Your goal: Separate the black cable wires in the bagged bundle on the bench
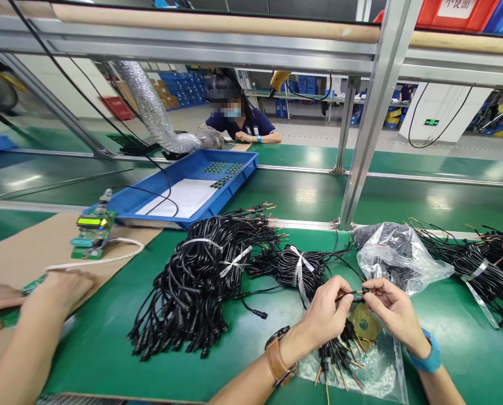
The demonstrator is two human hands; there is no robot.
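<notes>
My left hand (325,314), with a brown watch on the wrist, and my right hand (393,310), with a blue band on the wrist, meet over the green table (108,337). Both pinch the ends of a thin black cable (356,292) held between them. Beneath them, several short black cables with orange and yellow wire tips (340,360) lie on a clear plastic bag (378,371), beside a small brass-coloured plate with a hole (364,323).
Large tied bundles of black cables (201,275) lie left of my hands, with more at the right (488,264). A crumpled plastic bag (397,253) sits behind. A co-worker's arm (44,306) rests near a circuit board with a display (93,230). A blue tray (192,185) stands beyond, and another person sits across.
</notes>
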